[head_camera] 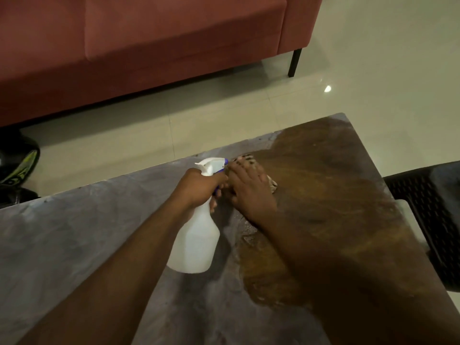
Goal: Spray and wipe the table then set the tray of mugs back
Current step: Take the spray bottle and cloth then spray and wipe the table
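**Halfway across the tabletop: wiping under way, tray not yet back**

At the centre of the head view, a person's two bare hands worked over a low table (99,245). The left hand (199,188) was clenched round the neck of a white spray bottle (196,242), whose nozzle with its purple tip pointed toward 1 o'clock; the bottle's body hung tilted above the table surface. The right hand (249,192), just beside the left at 3 o'clock, pressed flat on a patterned cloth (249,161), fingers mostly straight; only the cloth's edges showed past the fingertips and at the hand's right side.

As far as the surface told, the job looked partly done. The table's right portion, from 12 o'clock round to 4 o'clock, showed dark, wet brown wood with streaks, as though sprayed and wiped. The left portion, from 6 to 10 o'clock, was dull grey and hazy, apparently dusty and untouched. The cloth sat right on the border between the two.

Left to do, by this judgement: spray and wipe the grey half, then return the tray of mugs. Neither the tray nor any mug appeared anywhere in the view, so their whereabouts could not be told.

Beyond the table at 11 o'clock stood a red sofa (149,46) on a pale tiled floor (373,70). A dark perforated chair (428,215) sat at 3 o'clock, touching or nearly touching the table's edge.
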A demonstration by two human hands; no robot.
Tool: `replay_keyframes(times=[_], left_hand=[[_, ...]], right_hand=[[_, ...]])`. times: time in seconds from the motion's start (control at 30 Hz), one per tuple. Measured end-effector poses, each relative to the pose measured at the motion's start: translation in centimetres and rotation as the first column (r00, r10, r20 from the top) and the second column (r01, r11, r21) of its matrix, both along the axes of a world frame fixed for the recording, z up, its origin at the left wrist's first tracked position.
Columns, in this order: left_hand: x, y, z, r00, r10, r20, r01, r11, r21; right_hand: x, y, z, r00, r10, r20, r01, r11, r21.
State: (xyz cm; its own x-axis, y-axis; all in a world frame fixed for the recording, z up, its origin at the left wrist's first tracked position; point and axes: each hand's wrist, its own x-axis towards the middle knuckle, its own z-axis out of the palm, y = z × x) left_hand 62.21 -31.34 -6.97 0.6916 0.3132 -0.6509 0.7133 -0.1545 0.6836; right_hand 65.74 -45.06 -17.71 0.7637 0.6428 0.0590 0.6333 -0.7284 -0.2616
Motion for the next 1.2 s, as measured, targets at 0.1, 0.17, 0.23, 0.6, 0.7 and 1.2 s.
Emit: replay_keyframes(times=[0.1,0.17,0.23,0.6,0.7,1.2], left_hand=[[0.3,0.5,0.3,0.999,0.034,0.039,-0.033,0.999,-0.017],[0.3,0.7,0.3,1.000,0.005,0.031,-0.003,0.999,-0.048],[0.3,0.9,0.1,1.000,-0.002,0.020,0.004,0.998,-0.062],[-2.9,-1.1,0.3,1.000,0.011,0.000,-0.011,0.990,-0.143],[-3.9,-2.0,0.5,0.989,0.106,0.108,-0.105,0.994,-0.012],[-16.3,-10.0,-0.8,0.990,0.066,-0.128,-0.064,0.998,0.015]], right_hand=[[3.8,-5.3,0.8,0.942,0.331,-0.053,-0.332,0.943,-0.018],[7.3,-6.5,0.8,1.000,0.001,-0.025,-0.001,1.000,0.003],[9.3,-4.8,0.6,0.936,-0.353,0.015,0.352,0.935,0.039],[5.4,-8.8,0.8,0.992,0.119,0.031,-0.119,0.993,-0.024],[4.5,-7.6,0.6,0.896,-0.444,0.014,0.444,0.896,-0.021],[-13.5,-12.6,0.2,0.963,-0.271,0.001,0.270,0.960,0.070]])
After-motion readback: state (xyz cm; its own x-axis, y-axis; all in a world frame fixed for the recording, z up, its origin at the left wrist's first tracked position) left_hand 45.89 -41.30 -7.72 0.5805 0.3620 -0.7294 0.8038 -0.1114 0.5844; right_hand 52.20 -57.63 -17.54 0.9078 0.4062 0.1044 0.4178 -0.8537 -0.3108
